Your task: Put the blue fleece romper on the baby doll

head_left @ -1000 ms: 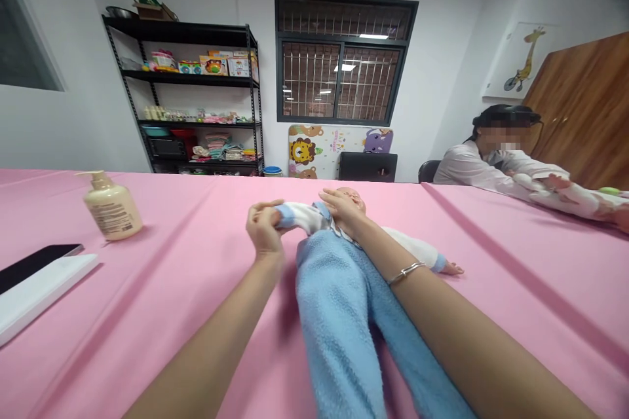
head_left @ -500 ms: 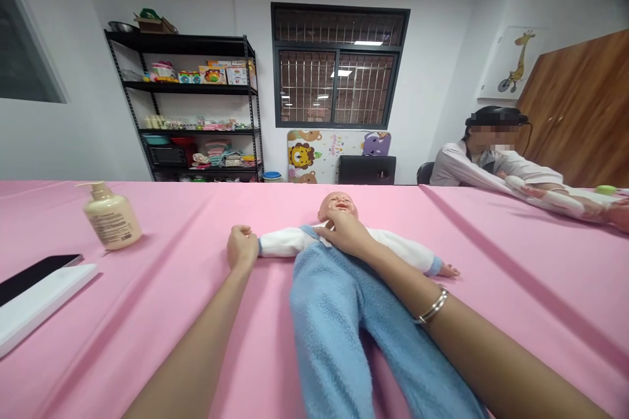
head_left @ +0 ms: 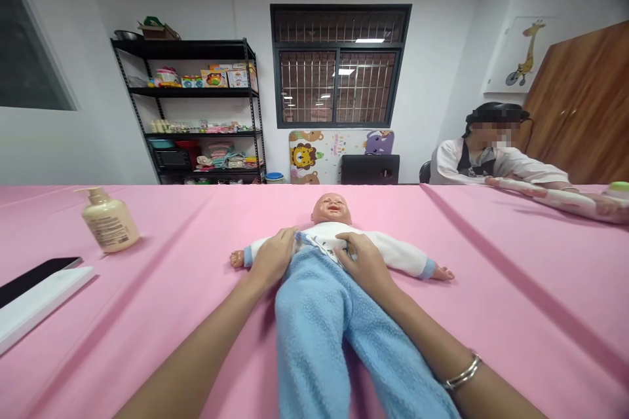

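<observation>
A baby doll [head_left: 332, 211] lies on its back in front of me, head away from me and arms spread to the sides. It wears a white top [head_left: 400, 253] with blue cuffs and fuzzy blue pants [head_left: 314, 314]. At the waist on the left side, my left hand [head_left: 276, 254] is closed on the upper edge of the pants. My right hand [head_left: 366, 263], fingers curled, is closed at the same edge on the right side. That edge slants across the doll's belly. Fingertips of both hands are partly hidden.
A pump bottle [head_left: 111, 221] stands on the pink-covered table [head_left: 187, 275] at left, near a dark phone [head_left: 37, 277] and a white flat object [head_left: 44, 308]. Across at right, a person [head_left: 484, 150] handles another doll [head_left: 555, 198]. A black shelf [head_left: 187, 91] stands behind.
My left hand has left the doll's left-side hand and come to its waist. My right hand has moved down from the chin and upper chest to the belly. The pants' upper edge sits lower.
</observation>
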The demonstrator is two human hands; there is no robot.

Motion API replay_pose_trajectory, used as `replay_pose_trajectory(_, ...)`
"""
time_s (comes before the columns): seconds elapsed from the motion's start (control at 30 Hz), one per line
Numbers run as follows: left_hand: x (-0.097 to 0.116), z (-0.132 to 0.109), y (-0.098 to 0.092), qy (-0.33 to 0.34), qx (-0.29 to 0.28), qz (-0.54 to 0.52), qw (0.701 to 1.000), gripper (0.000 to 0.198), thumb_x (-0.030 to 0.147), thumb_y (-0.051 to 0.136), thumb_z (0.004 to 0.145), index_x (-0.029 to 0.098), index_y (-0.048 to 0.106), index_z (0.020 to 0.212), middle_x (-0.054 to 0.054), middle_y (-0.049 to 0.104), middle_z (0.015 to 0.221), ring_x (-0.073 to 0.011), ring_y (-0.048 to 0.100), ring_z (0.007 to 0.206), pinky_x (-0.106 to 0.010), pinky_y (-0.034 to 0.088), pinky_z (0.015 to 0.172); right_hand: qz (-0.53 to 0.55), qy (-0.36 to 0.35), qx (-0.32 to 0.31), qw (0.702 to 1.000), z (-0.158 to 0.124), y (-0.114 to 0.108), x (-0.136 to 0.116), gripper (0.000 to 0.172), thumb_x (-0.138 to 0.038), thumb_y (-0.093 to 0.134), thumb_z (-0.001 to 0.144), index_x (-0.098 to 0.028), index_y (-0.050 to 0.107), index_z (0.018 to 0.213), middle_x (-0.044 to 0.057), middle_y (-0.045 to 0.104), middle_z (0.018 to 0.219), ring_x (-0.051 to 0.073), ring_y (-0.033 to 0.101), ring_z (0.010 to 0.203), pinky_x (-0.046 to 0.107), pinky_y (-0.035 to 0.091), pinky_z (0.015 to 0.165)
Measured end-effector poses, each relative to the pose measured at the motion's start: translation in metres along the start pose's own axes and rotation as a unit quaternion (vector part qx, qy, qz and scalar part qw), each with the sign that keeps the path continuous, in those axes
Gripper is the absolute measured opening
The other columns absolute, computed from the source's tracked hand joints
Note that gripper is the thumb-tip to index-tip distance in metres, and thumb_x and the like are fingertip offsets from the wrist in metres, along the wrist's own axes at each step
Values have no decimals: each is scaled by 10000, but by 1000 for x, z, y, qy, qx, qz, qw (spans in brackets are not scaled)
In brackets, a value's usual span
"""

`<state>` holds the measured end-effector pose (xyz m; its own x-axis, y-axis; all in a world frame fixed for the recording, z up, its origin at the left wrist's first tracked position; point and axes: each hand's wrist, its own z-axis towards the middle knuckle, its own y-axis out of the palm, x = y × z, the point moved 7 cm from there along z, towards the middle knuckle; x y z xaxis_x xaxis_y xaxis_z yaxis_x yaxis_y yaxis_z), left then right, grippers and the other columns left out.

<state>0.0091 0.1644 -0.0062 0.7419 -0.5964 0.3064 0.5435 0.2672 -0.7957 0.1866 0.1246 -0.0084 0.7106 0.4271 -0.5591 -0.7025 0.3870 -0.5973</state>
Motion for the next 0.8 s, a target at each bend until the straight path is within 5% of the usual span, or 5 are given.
replay_pose_trajectory(0.13, -2, 10, -7, -7, -57, 15, 998, 371, 220, 339, 876, 210, 484, 1218, -52, 525, 1238, -195, 503, 1102, -301, 401, 899, 6, 19, 12, 1000, 0, -1, 7, 240, -300, 506, 794, -159, 574, 976, 73, 612, 967, 220, 509, 920, 352, 389, 808)
replay_pose_trajectory(0.4, -17, 57, 1, 15, -239, 155, 958, 141, 150, 531, 729, 231, 627, 792, -35, 652, 833, -213, 576, 810, -270, 396, 703, 12, 24, -2, 1000, -1, -2, 2, 213, -271, 488, 809, -160, 571, 971, 63, 612, 973, 213, 498, 919, 342, 381, 808)
replay_pose_trajectory(0.67, -31, 77, 20, -17, -199, 134, 971, 248, 264, 364, 846, 195, 521, 1025, -83, 640, 883, -207, 580, 775, -265, 388, 636, 5, 24, -5, 1000, 0, -3, -1, 187, -247, 486, 811, -158, 570, 952, 57, 612, 954, 210, 497, 913, 334, 371, 800)
replay_pose_trajectory(0.8, -39, 82, 36, -68, -206, 121, 969, 262, 297, 385, 818, 148, 596, 858, -129, 652, 869, -232, 591, 777, -274, 379, 615, -2, 28, -8, 1000, -1, -3, -1, 185, -233, 472, 811, -156, 571, 947, 60, 607, 935, 213, 492, 896, 337, 370, 790)
